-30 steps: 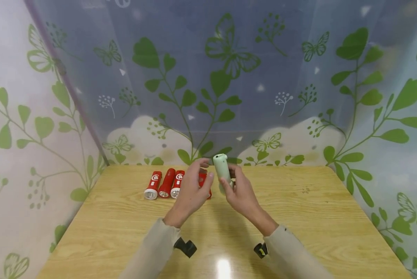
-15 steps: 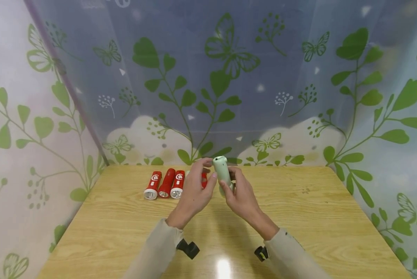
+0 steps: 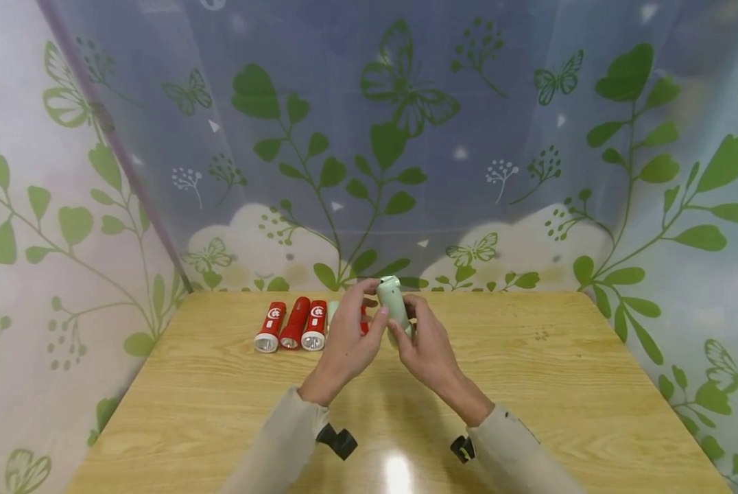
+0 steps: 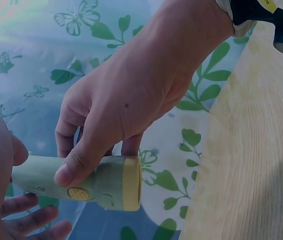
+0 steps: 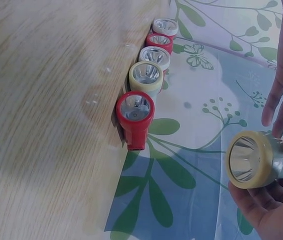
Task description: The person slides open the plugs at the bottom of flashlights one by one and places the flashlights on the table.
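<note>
My right hand grips a pale green flashlight above the table, tail end up in the head view. In the left wrist view, its thumb lies along the barrel beside the yellow switch. A cream ring surrounds the flashlight's reflector in the right wrist view. My left hand is at the tail end, its thumb tip right at the barrel. The left fingers extend fairly straight past the tail in the left wrist view.
Several flashlights lie side by side on the wooden table: a red-and-white one, a plain red one, another red-and-white one, a cream-rimmed one and a red one. Patterned cloth hangs behind.
My left hand has moved right, bringing its thumb up to the flashlight's barrel. The flashlight has dipped slightly in my right hand, which has hardly moved.
</note>
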`<state>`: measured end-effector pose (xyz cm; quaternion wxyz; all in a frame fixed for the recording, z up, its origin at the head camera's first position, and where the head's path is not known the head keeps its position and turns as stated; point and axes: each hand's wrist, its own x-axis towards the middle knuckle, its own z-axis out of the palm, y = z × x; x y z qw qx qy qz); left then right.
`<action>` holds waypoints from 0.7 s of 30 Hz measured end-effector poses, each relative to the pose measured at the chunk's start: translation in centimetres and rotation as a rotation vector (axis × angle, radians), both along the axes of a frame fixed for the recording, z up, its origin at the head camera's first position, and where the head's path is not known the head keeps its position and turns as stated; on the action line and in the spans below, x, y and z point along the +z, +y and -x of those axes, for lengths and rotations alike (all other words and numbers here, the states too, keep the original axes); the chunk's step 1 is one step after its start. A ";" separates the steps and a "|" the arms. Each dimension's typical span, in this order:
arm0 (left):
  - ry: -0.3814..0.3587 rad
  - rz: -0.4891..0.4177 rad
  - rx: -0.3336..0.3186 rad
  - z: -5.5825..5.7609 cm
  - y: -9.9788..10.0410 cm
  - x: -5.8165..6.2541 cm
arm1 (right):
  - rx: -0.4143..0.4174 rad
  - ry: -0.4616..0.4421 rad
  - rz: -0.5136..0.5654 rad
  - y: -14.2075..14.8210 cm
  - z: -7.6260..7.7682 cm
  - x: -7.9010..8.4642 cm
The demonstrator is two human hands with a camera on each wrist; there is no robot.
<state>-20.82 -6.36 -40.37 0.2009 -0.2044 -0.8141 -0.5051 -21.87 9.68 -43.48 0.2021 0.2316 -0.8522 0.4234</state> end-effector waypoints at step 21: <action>-0.013 -0.063 0.001 0.1 0.7 -0.3 | -0.012 0.145 0.015 -0.1 0.0 -0.3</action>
